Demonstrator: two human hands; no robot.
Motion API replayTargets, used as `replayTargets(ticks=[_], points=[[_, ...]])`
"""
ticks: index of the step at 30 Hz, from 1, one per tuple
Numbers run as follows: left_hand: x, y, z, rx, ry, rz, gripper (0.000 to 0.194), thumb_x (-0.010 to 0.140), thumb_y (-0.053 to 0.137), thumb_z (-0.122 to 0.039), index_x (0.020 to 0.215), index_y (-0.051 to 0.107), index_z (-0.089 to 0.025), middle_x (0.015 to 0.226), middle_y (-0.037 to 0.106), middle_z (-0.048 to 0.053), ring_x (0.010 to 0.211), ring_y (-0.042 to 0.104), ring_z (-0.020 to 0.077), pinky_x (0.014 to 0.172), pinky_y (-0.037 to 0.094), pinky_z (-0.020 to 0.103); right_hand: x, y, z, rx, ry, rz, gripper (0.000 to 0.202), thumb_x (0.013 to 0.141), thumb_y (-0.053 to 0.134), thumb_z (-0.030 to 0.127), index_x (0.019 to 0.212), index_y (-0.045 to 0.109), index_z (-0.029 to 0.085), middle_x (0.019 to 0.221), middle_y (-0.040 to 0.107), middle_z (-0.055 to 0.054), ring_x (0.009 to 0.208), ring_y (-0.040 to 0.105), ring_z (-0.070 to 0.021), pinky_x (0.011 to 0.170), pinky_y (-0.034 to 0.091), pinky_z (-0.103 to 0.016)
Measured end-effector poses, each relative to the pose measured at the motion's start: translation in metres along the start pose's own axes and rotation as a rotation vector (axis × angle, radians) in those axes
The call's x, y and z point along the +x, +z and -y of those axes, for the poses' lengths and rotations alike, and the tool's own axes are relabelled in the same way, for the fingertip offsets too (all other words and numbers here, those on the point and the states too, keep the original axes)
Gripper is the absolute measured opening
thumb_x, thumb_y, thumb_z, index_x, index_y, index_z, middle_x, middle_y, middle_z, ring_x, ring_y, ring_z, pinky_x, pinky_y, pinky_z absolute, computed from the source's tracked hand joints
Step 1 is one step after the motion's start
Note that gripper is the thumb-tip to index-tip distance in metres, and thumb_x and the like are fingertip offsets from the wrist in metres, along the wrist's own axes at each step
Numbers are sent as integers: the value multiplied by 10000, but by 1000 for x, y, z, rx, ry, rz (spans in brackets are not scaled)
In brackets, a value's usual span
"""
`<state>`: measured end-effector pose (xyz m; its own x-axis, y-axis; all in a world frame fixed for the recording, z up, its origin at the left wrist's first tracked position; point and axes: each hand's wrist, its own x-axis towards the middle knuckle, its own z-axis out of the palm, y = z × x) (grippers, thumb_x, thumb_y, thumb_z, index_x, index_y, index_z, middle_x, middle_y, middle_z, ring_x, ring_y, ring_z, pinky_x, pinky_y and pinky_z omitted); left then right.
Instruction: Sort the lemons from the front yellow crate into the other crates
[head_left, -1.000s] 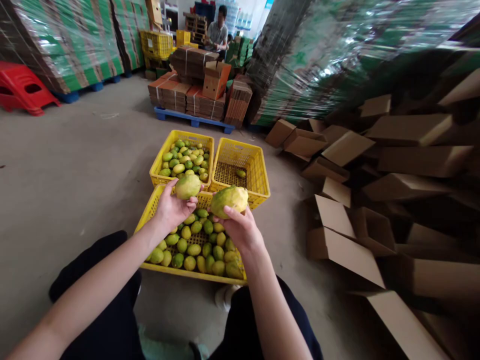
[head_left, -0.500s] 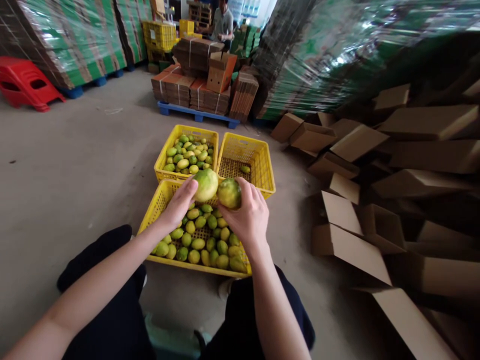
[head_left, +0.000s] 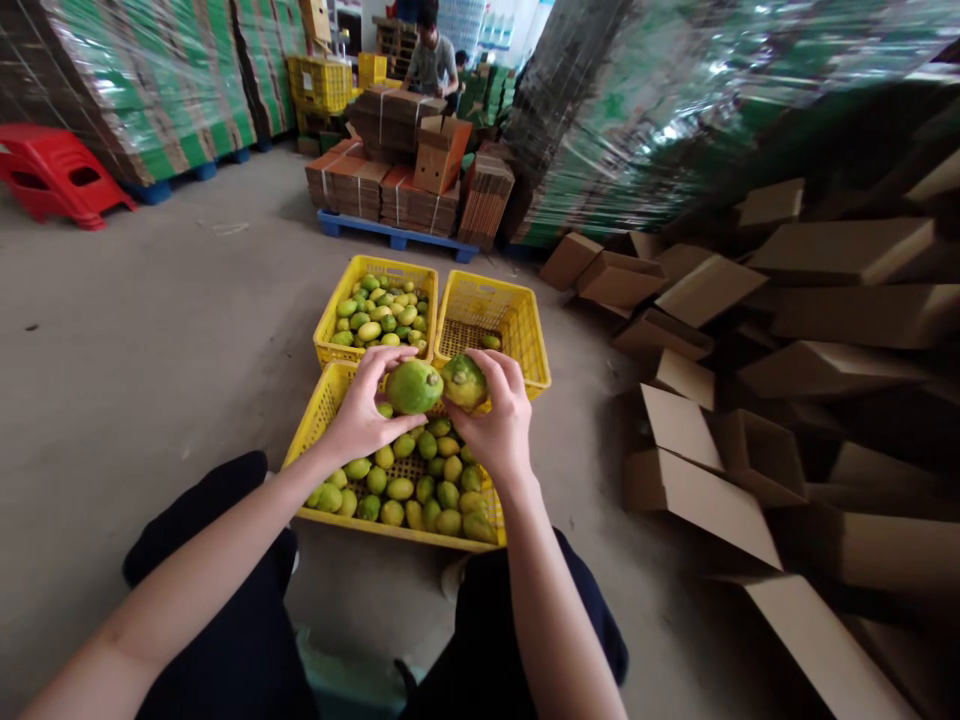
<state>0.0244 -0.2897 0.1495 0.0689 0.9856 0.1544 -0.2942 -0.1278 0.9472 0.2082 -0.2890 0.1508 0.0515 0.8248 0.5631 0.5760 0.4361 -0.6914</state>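
My left hand [head_left: 369,410] is closed around a green lemon [head_left: 414,387], its stem end turned to the right. Beside it, my right hand [head_left: 495,415] grips a second lemon [head_left: 463,381], mottled green and yellow. The two fruits are held side by side, nearly touching, above the near yellow crate [head_left: 307,440]. In that crate lie many loose green and yellow lemons [head_left: 400,488]. Behind it on the left, another yellow crate [head_left: 324,325] is piled with lemons, and the yellow crate on the right [head_left: 525,330] shows one lemon [head_left: 490,342] on its floor.
Open cardboard boxes [head_left: 690,430] are heaped on the floor to the right. Flattened cartons [head_left: 420,205] are stacked on a blue pallet [head_left: 397,238] ahead, with a person [head_left: 433,65] behind them. A red stool [head_left: 64,175] and wrapped green stacks [head_left: 150,90] stand at left.
My left hand has turned its lemon, so the stem end now shows, and its thumb has moved beneath the fruit. The right hand's lemon has shifted slightly. The person behind has leaned into view.
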Motion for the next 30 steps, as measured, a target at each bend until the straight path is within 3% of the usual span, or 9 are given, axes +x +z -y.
replayTargets(ticks=[6, 10, 16, 20, 25, 30], points=[[3, -2, -6, 130, 129, -42, 606, 466, 907, -3, 1005, 763, -238, 1223, 584, 86, 1323, 466, 306, 1050, 465, 315, 0, 3, 0, 157, 110, -32, 615, 655, 819, 236, 1198, 547, 331, 1223, 639, -67, 1144, 614, -318, 1020, 490, -534], [9, -7, -3, 170, 149, 17, 620, 534, 906, -56, 1095, 735, -258, 1264, 597, 77, 1279, 516, 279, 1084, 447, 337, 0, 3, -2, 281, 197, -19, 612, 614, 888, 266, 1110, 533, 305, 1163, 647, -39, 1034, 652, -259, 976, 517, -475], [18, -14, 7, -207, -139, -26, 532, 501, 882, 17, 946, 671, -184, 1061, 685, 55, 1015, 651, 206, 882, 529, 279, 4, -1, -8, 451, 287, 2, 607, 560, 923, 279, 1117, 683, 307, 1222, 594, -50, 1095, 611, -263, 805, 593, -386], [20, -15, 7, -362, -274, -78, 425, 574, 810, 32, 945, 693, -141, 1015, 701, 63, 1018, 665, 202, 882, 527, 266, 4, 2, -15, 510, 340, 51, 631, 551, 915, 259, 1144, 707, 316, 1190, 617, -42, 1081, 615, -257, 791, 596, -380], [20, -15, 4, -497, -339, -112, 412, 681, 701, -13, 1074, 697, -136, 1089, 729, 98, 1182, 644, 252, 983, 521, 313, 2, 11, -13, 688, 506, 34, 514, 568, 888, 280, 1025, 654, 288, 998, 685, 6, 837, 658, -186, 683, 563, -317], [16, -7, 16, -522, -360, -139, 340, 692, 777, -116, 1011, 666, -151, 963, 736, 73, 1069, 684, 247, 933, 544, 329, -5, 21, -9, 842, 620, 119, 305, 703, 740, 366, 972, 637, 267, 912, 717, 16, 782, 664, -193, 653, 546, -305]])
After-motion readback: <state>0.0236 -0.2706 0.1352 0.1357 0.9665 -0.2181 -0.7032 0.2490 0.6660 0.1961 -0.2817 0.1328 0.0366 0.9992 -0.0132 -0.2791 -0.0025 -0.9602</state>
